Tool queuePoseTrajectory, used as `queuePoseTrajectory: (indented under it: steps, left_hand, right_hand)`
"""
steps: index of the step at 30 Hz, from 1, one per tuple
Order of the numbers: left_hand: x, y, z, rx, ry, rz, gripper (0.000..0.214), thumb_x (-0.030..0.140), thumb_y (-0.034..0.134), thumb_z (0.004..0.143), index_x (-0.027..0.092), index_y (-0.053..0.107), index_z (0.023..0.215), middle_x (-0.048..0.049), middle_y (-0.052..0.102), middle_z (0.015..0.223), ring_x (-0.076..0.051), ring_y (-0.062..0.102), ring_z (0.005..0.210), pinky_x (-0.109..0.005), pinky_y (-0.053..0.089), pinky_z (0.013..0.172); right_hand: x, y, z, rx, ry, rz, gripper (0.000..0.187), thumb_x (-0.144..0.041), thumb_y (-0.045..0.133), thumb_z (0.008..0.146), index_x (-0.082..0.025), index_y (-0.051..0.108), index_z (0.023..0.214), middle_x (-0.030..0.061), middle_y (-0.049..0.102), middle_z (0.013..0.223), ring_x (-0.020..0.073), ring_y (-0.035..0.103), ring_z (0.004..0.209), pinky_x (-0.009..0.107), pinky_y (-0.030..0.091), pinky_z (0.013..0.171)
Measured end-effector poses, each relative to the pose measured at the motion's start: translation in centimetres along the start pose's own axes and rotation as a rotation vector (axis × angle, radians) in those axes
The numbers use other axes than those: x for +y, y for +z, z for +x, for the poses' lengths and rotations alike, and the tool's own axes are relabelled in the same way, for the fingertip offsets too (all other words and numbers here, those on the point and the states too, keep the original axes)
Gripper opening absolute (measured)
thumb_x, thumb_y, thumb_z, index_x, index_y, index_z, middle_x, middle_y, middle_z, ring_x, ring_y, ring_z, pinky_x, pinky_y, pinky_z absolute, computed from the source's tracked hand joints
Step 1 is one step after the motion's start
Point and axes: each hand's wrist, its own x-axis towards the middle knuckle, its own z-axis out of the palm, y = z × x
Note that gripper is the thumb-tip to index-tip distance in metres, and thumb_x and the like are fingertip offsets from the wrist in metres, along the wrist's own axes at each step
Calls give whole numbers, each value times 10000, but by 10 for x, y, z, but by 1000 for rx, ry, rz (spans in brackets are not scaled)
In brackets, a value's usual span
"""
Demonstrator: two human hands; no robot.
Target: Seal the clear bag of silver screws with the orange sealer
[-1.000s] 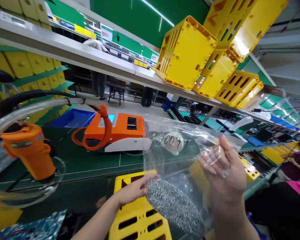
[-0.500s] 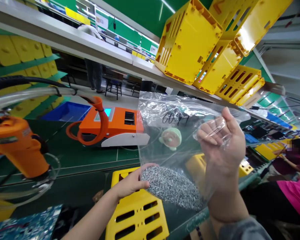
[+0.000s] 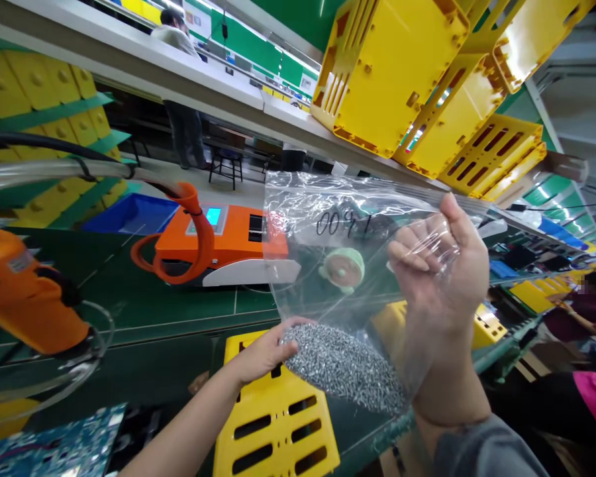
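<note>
A clear zip-lock plastic bag (image 3: 302,278) is held up before me, with handwritten marks on its white panel. Small silvery metal pieces, apparently screws, lie heaped (image 3: 347,368) in its lower part. My left hand (image 3: 273,348) is closed on the bag's lower left edge by the heap, thumb in front and the other fingers partly hidden behind. At the upper right, my right hand (image 3: 440,265) grips the plastic with curled fingers. Through the bag shows a pale green round object (image 3: 345,270), like a small fan. Below the bag is a yellow slotted plastic housing (image 3: 278,427).
An orange machine with a small screen (image 3: 216,232) stands behind the bag. An orange tool (image 3: 24,291) with hoses is at left, above a circuit board (image 3: 54,440). Yellow housings (image 3: 392,79) line the overhead shelf. People sit at right; another person (image 3: 183,126) stands beyond.
The view has shifted slightly, so the orange tool sits further left and the shelf housings further right. Both hands keep their hold on the bag, which has barely moved in the picture.
</note>
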Motion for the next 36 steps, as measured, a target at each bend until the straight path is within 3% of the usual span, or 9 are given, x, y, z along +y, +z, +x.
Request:
queuePoseTrajectory:
  steps: [6,11,16,20,24,29,36]
  left_hand:
    - [1,-10,12,39,18,49,637,636,463,781,250,457,1287,-87,537,1273,-263,489,1166,-389,334,1023]
    - [0,-25,34,67,77,-90,742,710,483,700,251,456,1283,-105,478,1353,-295,435,1242,-424,309,1058]
    - [-4,-42,55,140,70,-135,725,706,474,710,221,503,1248,-121,534,1294,-289,485,1191,-430,327,1043]
    - [-10,-48,66,185,40,-198,662,662,434,777,188,523,1230,-136,583,1221,-277,541,1116,-432,386,991]
    - [-17,-53,75,230,7,-301,641,661,380,806,173,558,1181,-142,600,1186,-265,555,1095,-420,395,982]
    - [-29,-61,89,268,-45,-410,721,727,385,756,158,580,1154,-146,605,1178,-271,547,1110,-409,387,989]
    - [-52,-69,108,270,-76,-558,794,767,403,704,171,551,1207,-157,587,1215,-296,553,1118,-448,376,1011]
  right_hand:
    - [10,0,13,16,19,6,566,-325,320,962,-169,124,454,-43,116,376,53,142,352,188,198,335]
    - [22,-7,30,30,1,8,553,-322,325,963,-166,132,469,-45,106,391,60,142,363,199,195,354]
    - [39,-20,66,55,-13,-16,536,-320,337,948,-169,120,482,-35,123,407,81,165,382,222,180,366]
    - [56,-31,105,123,62,33,527,-284,357,926,-171,72,497,-46,81,429,70,117,391,201,168,363]
    - [76,-37,138,252,117,72,485,-251,356,915,-175,95,514,-59,100,422,53,111,372,182,139,349]
    - [112,-43,167,359,124,56,375,-194,429,876,-182,252,546,-82,226,410,46,188,338,176,164,341]
    - [169,-56,203,384,143,-186,303,-207,454,839,-210,284,588,-98,223,395,64,189,327,212,171,347]
